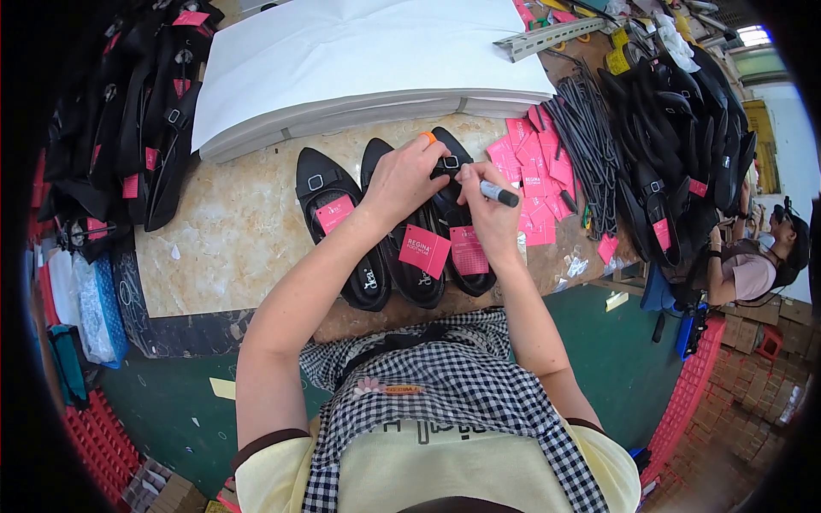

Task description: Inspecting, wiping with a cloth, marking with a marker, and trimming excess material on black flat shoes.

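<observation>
On the bench (214,265), near edge: three black shoes (316,167) bear pink tags (424,251), tagging apparently done; right hand (489,224) grips marker (499,195); left hand (406,175) touches rightmost shoe (448,203), hold unclear, work seemingly unfinished.

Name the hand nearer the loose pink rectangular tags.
Right: the right hand is just left of the loose pink rectangular tags; the left hand is farther left, over pointed black shoes.

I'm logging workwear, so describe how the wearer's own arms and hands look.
The left hand and right hand are gloveless, and both forearms are bare. The short sleeves are pale yellow with dark brown trim. A small orange piece shows at the left hand's fingers; I can't tell whether it is worn. No watch or bracelet shows.
</observation>
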The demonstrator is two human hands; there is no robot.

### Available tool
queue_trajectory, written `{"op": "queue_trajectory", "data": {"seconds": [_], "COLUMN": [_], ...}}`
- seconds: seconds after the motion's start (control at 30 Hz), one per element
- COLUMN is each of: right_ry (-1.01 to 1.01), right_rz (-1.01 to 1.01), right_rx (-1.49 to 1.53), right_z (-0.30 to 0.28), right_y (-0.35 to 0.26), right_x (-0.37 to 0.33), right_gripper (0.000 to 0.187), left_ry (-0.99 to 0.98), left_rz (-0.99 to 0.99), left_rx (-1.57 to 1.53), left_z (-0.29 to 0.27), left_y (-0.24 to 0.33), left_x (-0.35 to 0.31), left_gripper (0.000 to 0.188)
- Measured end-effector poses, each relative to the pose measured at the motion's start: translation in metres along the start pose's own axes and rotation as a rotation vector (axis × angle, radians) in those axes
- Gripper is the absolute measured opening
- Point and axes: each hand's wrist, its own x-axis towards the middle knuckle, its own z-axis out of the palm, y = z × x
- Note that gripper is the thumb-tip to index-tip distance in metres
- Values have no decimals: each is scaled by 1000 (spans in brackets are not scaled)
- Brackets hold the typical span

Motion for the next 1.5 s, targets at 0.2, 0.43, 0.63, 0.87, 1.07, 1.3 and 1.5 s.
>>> {"op": "queue_trajectory", "data": {"seconds": [0.2, 0.43, 0.63, 0.87, 1.07, 1.3, 1.5], "right_ry": [38, 34, 51, 84, -135, -247, -201], "right_rz": [-32, -52, 10, 61, 16, -166, -201], "right_rx": [-111, -76, 41, 227, 47, -226, -343], "right_z": [-3, 0, -10, -39, 7, 38, 39], "right_y": [0, 3, -4, -20, -38, -35, -36], "right_x": [-1, -4, -4, -5, -7, 0, 0], "right_gripper": [14, 14, 15, 12, 15, 13, 12], "left_ry": [29, 2, -35, -148, -5, 24, 59], "left_rz": [27, -9, -24, -152, -183, -203, -199], "left_rx": [-16, -12, -17, 238, 300, 226, 217], "left_z": [1, -1, -9, -82, -50, -49, -46], "left_y": [1, 2, 5, 4, -8, -10, -14], "left_x": [1, 0, -1, -28, -46, -49, -52], "left_gripper": [31, 31, 39, 59, 64, 61, 60]}}
